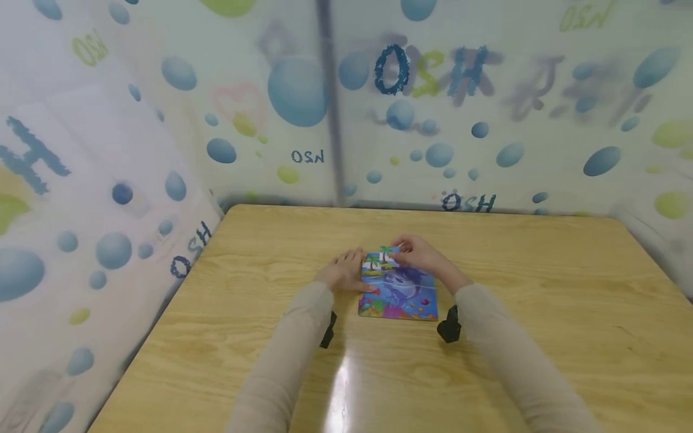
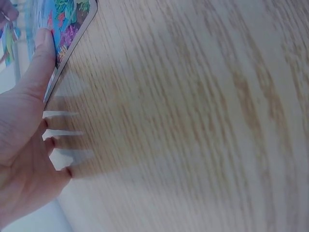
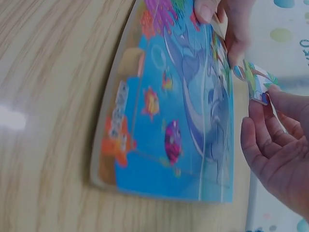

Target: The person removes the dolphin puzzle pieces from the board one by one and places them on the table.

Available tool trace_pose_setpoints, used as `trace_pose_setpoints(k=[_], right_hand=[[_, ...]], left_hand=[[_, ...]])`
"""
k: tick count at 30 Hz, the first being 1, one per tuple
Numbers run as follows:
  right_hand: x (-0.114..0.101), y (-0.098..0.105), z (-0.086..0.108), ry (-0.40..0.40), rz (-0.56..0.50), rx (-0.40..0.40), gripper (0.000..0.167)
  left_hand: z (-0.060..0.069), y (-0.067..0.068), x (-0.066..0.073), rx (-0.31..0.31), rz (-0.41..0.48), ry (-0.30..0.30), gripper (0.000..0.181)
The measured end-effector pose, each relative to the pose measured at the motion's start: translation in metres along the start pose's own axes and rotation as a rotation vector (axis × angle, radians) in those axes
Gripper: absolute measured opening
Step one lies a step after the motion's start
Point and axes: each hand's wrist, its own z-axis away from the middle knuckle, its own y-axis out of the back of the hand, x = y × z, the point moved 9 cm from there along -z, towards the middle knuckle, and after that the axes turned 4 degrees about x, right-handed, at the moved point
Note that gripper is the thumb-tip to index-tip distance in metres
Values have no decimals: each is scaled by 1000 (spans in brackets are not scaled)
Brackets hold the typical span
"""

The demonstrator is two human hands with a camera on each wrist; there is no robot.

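Observation:
A jigsaw puzzle board with a dolphin and sea creatures lies flat on the wooden table. My left hand rests along its left side, the thumb lying over the board and the other fingers straight and spread on the tabletop. Above the board's far edge, my right hand pinches a puzzle piece with a palm tree on it between thumb and fingers. In the right wrist view the piece is tilted and raised off the board. A similar palm tree picture shows on the board's upper left corner.
The wooden table spreads out around the board on all sides. Behind it and to the left stand pale walls covered with blue and green bubbles and lettering. Black wrist devices sit under both sleeves.

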Motion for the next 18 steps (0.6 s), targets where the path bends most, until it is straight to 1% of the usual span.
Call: trace_pose_setpoints(k=[6,9,15,18], right_hand=[[11,12,8,-25,-27,12,35],[18,19,11,-40,-21,20,36],[40,42,21,-98,7,53,39],[52,54,27,-133,0,65,41]], left_hand=[[1,-1,0,-14,16,0,97],[3,-2,1,-23,15,-2,96],[3,0,2,-28,-2,-11,96],[2,0,2,-35,0,-15,96]])
